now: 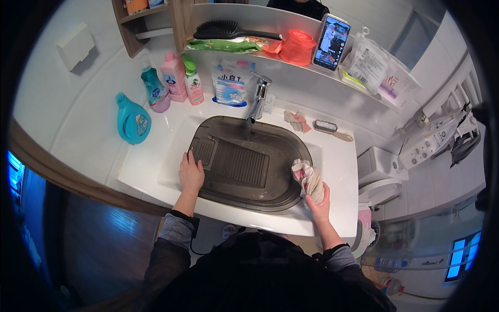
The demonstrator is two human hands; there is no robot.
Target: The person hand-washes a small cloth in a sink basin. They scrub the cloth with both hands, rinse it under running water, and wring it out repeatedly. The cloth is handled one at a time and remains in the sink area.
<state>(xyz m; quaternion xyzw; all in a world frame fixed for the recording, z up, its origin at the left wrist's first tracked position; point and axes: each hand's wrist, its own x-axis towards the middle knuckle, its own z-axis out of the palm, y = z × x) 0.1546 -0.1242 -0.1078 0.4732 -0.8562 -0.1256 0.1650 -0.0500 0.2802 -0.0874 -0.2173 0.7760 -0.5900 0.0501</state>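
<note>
A dark translucent plastic washbasin [282,171] with a built-in ribbed washboard [245,162] sits over the white sink [167,167]. Above its far side is a chrome faucet [259,99], and water shows in the basin. My left hand [191,171] rests at the basin's left rim, its fingertips touching the edge. At the right rim, my right hand [321,202] grips a bunched pale cloth [312,187] with reddish patches. Part of the cloth hangs over the basin's rim.
Behind the sink stand a teal detergent bottle [133,123], several other bottles and a powder pouch [230,85]. A scrub brush [331,129] and a crumpled cloth [297,121] lie at right. The mirror shelf holds a hairbrush [222,30] and a phone [331,43]. A toilet [380,191] is beyond.
</note>
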